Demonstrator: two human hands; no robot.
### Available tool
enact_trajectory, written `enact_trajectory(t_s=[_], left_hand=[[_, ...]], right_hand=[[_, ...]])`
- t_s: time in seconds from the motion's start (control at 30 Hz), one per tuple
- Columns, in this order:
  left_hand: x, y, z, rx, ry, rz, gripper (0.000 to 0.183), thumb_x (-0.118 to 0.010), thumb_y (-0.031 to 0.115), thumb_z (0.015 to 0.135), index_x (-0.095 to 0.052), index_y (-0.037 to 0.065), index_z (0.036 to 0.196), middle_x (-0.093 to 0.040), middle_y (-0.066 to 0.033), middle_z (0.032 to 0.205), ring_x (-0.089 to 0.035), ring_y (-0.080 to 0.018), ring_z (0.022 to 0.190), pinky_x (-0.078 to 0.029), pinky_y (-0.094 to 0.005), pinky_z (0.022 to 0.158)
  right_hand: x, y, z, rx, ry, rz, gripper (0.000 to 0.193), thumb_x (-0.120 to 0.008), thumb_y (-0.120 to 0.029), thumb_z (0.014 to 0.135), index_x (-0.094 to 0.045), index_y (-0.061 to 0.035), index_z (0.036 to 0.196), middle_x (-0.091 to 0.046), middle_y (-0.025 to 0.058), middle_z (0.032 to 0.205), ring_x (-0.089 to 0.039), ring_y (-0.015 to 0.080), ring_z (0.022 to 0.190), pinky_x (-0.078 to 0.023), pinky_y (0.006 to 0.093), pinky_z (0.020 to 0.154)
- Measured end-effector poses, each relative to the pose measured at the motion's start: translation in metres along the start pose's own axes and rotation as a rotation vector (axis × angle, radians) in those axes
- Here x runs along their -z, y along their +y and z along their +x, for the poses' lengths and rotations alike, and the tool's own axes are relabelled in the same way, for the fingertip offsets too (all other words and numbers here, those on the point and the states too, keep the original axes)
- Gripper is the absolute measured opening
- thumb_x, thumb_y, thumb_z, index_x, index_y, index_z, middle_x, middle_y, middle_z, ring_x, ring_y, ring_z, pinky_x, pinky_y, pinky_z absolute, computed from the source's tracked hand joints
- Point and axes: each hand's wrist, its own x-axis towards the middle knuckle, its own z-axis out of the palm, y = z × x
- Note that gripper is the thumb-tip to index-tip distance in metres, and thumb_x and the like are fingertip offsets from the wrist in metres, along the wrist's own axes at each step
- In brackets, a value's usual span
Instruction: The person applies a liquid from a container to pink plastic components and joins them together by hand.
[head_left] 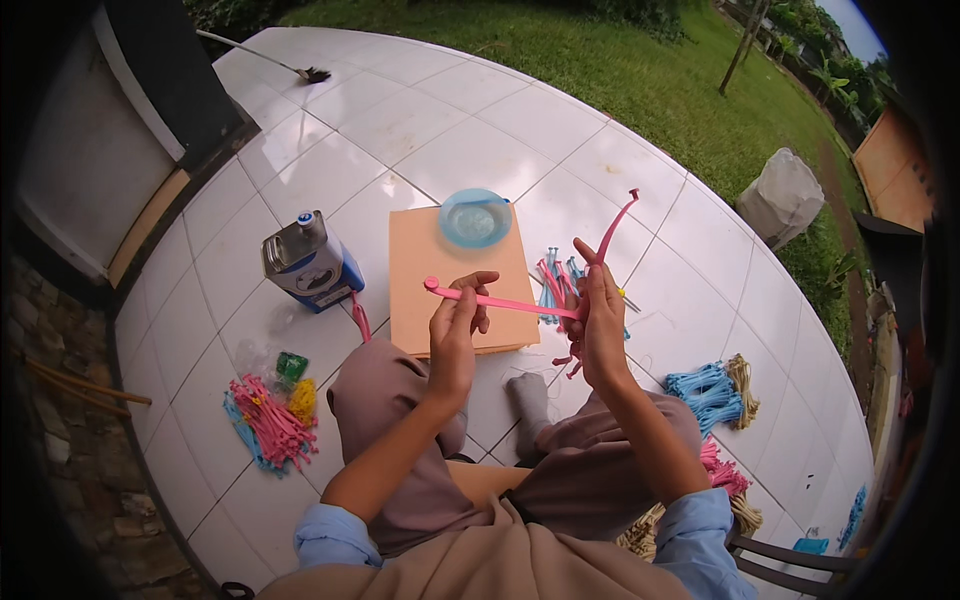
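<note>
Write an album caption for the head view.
Left grip and right grip hold a long pink strap near a round, translucent blue bowl on a rectangular tan board.

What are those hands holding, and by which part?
A pink strap: the left fingers hold it near its knobbed end, the right fingers further along; the exact right-hand grip is partly hidden.

Soft, bright daylight out here, and there's glare on the white tiled floor (480,140), pale patches gleaming near the broom (313,75)! Over left, the stone wall (75,480) sits dim. Left hand (455,345) and right hand (600,330), fairly crisp; distant trees (800,45), softer. Tile lines bow hard toward the rim, corners swallowed in black.
</note>
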Motion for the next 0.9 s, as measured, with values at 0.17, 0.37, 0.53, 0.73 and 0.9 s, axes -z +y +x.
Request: enact_trajectory(t_s=[0.17,0.37,0.53,0.73,0.9], left_hand=[[0.039,0.034,-0.03,-0.202,0.014,0.104,0.044,-0.053,0.009,0.084,-0.045,0.004,0.128,-0.042,-0.0075,0.114,-0.043,-0.0142,0.101,-0.038,-0.0276,0.087],[0.018,0.076,0.007,-0.913,-0.286,1.033,0.047,-0.056,0.009,0.081,-0.046,0.008,0.127,-0.043,-0.0101,0.123,-0.043,-0.0232,0.112,-0.03,-0.0388,0.102],[0.002,0.027,0.084,-1.133,-0.5,1.485,0.046,-0.064,0.017,0.078,-0.05,0.012,0.122,-0.053,-0.0041,0.114,-0.048,-0.0186,0.11,-0.036,-0.0425,0.098],[0.048,-0.034,0.112,-0.608,-0.555,1.104,0.024,-0.065,0.017,0.079,-0.054,0.01,0.1,-0.063,-0.0047,0.085,-0.064,-0.02,0.073,-0.051,-0.0309,0.064],[0.071,-0.069,0.126,-0.403,-0.465,0.93,0.018,-0.066,0.011,0.079,-0.055,0.009,0.092,-0.061,-0.0049,0.082,-0.064,-0.0213,0.067,-0.052,-0.0297,0.059]], right_hand=[[0.049,-0.012,0.034,0.185,0.127,-0.602,0.061,-0.059,-0.016,0.087,-0.03,-0.0074,0.14,-0.047,0.002,0.069,-0.044,0.01,0.059,-0.042,0.0255,0.058],[0.049,-0.029,0.058,-0.095,-0.327,-0.83,0.087,-0.071,-0.017,0.077,-0.015,-0.0004,0.142,-0.054,0.0077,0.074,-0.051,0.014,0.065,-0.044,0.0283,0.062],[0.037,-0.025,0.083,-0.07,-0.587,-0.883,0.097,-0.074,-0.015,0.072,-0.009,-0.0037,0.144,-0.053,0.0087,0.081,-0.052,0.0153,0.074,-0.045,0.0289,0.066],[0.029,-0.018,0.115,-0.266,-0.927,-0.667,0.091,-0.061,0.003,0.069,-0.013,-0.0146,0.144,-0.038,0.003,0.08,-0.049,0.0105,0.066,-0.044,0.0263,0.063],[0.047,0.035,0.159,-0.228,-0.921,-0.587,0.073,-0.055,0.01,0.066,-0.024,-0.0093,0.13,-0.035,0.0033,0.086,-0.048,0.0082,0.066,-0.043,0.0214,0.058]])
